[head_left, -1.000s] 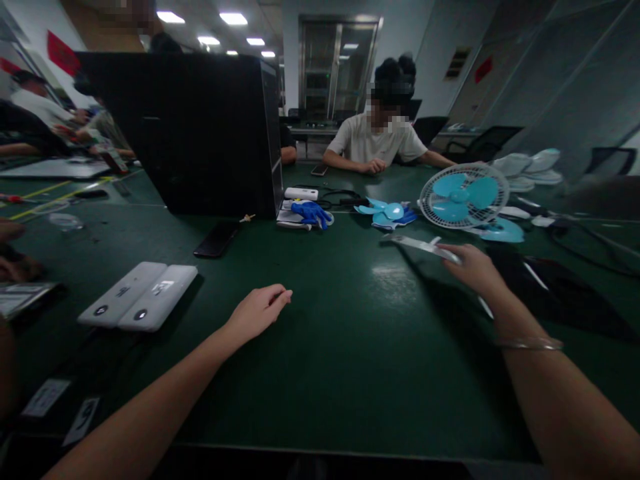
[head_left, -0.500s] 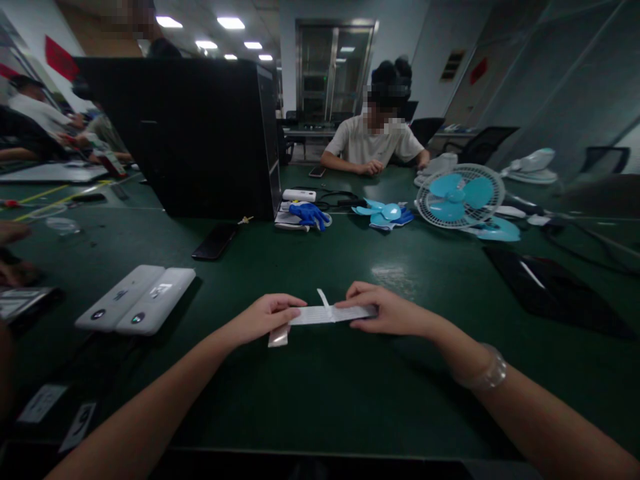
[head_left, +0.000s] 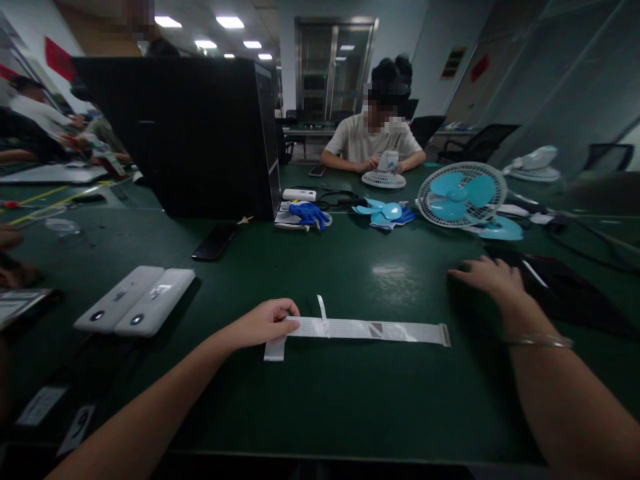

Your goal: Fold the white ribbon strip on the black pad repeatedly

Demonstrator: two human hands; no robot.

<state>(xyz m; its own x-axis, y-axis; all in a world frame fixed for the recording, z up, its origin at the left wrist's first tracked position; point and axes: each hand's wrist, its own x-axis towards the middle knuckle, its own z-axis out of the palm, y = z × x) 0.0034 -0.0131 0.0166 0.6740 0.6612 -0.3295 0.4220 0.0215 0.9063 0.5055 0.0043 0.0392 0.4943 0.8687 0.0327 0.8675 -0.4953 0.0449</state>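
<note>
A long white flat ribbon cable [head_left: 350, 328] stretches across the green table in front of me, with a connector at its right end. My left hand [head_left: 267, 323] pinches it near the left end, thumb on top, and a folded-down end hangs below the fingers. A narrow white strip [head_left: 321, 307] sticks up from the cable. Over at the right, my right hand [head_left: 493, 277] has its fingers spread, at the left edge of a black, glossy flat bag or sheet [head_left: 565, 293]. Nothing shows in its fingers.
Two white power-bank-like devices [head_left: 157, 301] lie left, with a dark phone [head_left: 215, 241] beyond. A black computer case [head_left: 190, 140] blocks the back left. Blue gloves [head_left: 310, 215], blue fan blades [head_left: 383, 211] and a fan [head_left: 460, 193] line the back. A co-worker [head_left: 373, 143] sits opposite.
My right hand has let go of the ribbon cable and moved right to the black sheet. The cable now lies extended rightward. Opposite, the co-worker's hands now hold a white fan part.
</note>
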